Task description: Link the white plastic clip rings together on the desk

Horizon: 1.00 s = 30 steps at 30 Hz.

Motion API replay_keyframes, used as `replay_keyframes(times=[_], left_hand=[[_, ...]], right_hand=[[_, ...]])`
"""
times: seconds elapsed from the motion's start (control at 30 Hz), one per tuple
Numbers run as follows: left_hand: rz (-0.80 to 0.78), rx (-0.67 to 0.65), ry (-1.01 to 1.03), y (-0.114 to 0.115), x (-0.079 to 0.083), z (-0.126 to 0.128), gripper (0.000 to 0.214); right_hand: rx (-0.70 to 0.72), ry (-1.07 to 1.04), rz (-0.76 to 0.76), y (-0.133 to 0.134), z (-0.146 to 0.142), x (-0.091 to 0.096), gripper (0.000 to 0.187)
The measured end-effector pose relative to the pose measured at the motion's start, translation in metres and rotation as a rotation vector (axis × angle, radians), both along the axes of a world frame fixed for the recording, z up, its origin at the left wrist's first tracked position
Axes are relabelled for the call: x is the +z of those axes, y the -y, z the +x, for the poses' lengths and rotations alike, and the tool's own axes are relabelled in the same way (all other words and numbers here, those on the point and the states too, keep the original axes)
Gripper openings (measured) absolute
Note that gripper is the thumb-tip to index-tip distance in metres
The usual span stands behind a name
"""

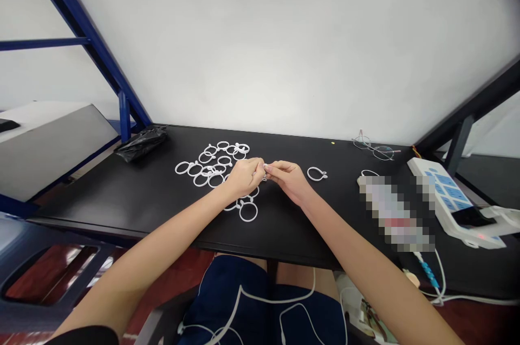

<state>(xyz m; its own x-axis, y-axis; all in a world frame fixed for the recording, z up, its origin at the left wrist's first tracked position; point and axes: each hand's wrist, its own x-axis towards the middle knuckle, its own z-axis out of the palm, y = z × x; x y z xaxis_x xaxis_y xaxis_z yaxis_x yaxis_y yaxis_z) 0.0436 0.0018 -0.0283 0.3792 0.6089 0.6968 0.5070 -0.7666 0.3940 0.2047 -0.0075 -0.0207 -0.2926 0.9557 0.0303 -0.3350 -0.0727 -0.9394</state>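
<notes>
Above the middle of the black desk my two hands meet, fingertip to fingertip. My left hand is closed, its fingers curled round a white plastic curtain ring that is mostly hidden. The thumb and fingers of my right hand pinch a small white part of it. Under and left of my left hand lie several more white curtain rings with small eyelets, some overlapping. Nearer the front edge is another white ring. To the right of my right hand, a single white ring lies apart.
A crumpled black plastic bag lies at the desk's back left. Eyeglasses rest at the back right. A blurred-out phone with a charging cable and a white power strip occupy the right side. A white wall stands behind.
</notes>
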Motion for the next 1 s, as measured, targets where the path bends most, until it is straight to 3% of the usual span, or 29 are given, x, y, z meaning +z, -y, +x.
replay_keyframes(times=[0.1, 0.17, 0.3, 0.37, 0.43, 0.57, 0.7, 0.87, 1.0], left_hand=[[-0.010, 0.020, -0.034, -0.002, 0.000, 0.000, 0.034], [-0.021, 0.074, -0.082, -0.003, 0.001, 0.000, 0.033], [-0.059, 0.231, -0.210, -0.006, 0.002, 0.000, 0.030], [-0.082, 0.268, -0.258, -0.007, 0.001, 0.001, 0.026], [-0.089, 0.269, -0.291, -0.008, -0.001, 0.001, 0.023], [-0.045, 0.220, -0.342, -0.011, -0.007, 0.001, 0.021], [-0.055, 0.149, -0.404, -0.014, -0.011, 0.000, 0.018], [-0.080, 0.138, -0.425, -0.014, -0.012, 0.000, 0.016], [-0.073, 0.140, -0.435, -0.014, -0.011, 0.000, 0.016]], right_hand=[[-0.049, 0.121, 0.077, -0.002, 0.002, 0.000, 0.026], [-0.148, 0.299, 0.236, -0.004, 0.007, 0.000, 0.028], [-0.548, 0.954, 0.570, -0.011, 0.023, -0.005, 0.025], [-0.650, 1.284, 0.515, -0.015, 0.031, -0.013, 0.040], [-0.598, 1.464, 0.388, -0.018, 0.036, -0.022, 0.054], [-0.484, 1.525, 0.308, -0.020, 0.036, -0.033, 0.054], [-0.429, 1.478, 0.375, -0.018, 0.030, -0.030, 0.055], [-0.257, 1.331, 0.513, -0.019, 0.028, -0.024, 0.054], [-0.329, 1.354, 0.550, -0.019, 0.028, -0.026, 0.048]])
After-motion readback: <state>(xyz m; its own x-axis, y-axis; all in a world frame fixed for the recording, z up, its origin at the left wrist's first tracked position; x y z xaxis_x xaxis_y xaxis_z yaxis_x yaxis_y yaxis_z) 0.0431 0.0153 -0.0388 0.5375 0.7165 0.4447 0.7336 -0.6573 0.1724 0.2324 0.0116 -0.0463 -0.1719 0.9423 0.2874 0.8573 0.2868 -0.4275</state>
